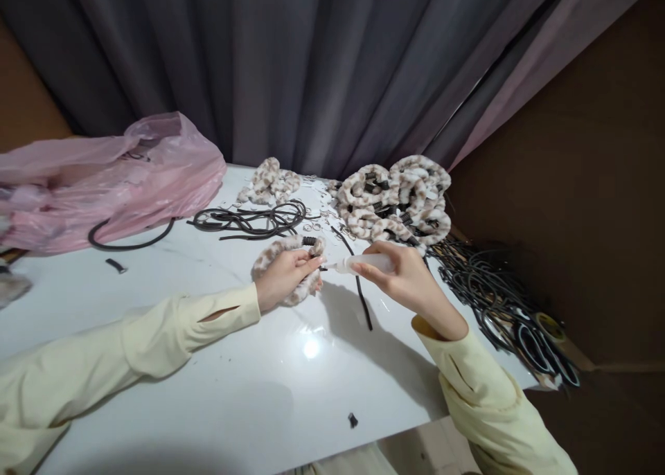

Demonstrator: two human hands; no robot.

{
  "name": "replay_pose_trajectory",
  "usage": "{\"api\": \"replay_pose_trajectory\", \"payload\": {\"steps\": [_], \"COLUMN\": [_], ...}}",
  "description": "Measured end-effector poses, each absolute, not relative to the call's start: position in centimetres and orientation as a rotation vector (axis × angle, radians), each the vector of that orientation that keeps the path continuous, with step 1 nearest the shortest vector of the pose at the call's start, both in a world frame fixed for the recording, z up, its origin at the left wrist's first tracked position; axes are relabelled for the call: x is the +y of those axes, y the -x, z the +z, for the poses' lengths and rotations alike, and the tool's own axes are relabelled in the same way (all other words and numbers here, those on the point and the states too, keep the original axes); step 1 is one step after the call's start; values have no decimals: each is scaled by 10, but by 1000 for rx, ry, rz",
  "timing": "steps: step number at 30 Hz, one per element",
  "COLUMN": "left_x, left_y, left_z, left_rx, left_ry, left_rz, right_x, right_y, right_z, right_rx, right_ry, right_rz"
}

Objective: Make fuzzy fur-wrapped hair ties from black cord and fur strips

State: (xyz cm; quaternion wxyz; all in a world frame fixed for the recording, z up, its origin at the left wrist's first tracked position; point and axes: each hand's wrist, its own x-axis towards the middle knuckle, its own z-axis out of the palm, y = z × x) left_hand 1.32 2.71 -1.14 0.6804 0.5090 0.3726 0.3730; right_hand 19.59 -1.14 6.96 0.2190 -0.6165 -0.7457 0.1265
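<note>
My left hand (285, 278) is closed on a fluffy white and brown spotted ring (267, 252) above the table, its thumb and fingers pinching near a short dark cord end. A dark coil (309, 241) shows at the ring's top. In my right hand (402, 274) lies a white translucent squeeze bottle (374, 262), held sideways. Its narrow tip points left, close to the dark end by my left thumb; whether the two touch I cannot tell. Under the bottle runs a loose dark cord (362, 300) on the white table.
Farther back sit a pile of spotted fluffy rings (395, 198), a smaller fluffy bunch (269, 181) and looped dark cords (249, 219). A pink plastic bag (171, 163) stands at left. Tangled cords (483, 281) line the right edge. Small dark scraps (352, 419) lie about.
</note>
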Motion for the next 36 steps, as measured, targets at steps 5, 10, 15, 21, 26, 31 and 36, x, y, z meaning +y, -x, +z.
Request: {"api": "replay_pose_trajectory", "payload": {"steps": [5,10,15,21,26,31,36], "left_x": [29,29,28,28,27,28,28], "left_y": [-14,-14,-13,-13,-14,-14,-14], "left_z": [-14,-16,-16,-15,-12,-14,-15], "left_rx": [844,837,851,838,821,813,818], "left_ry": [-1144,-1160,-1168,-1152,-1110,-1107,-1125], "left_rz": [842,847,843,834,837,841,843], "right_x": [-12,-11,-12,-12,-11,-11,-11], "right_y": [-196,-196,-196,-196,-195,-194,-193], "right_z": [69,68,68,68,69,69,70], "right_rx": [-2062,-2076,-2074,-2087,-2101,-2109,-2111], "right_ry": [1709,1721,1711,1707,1716,1705,1715], "right_rz": [362,342,353,313,313,329,295]}}
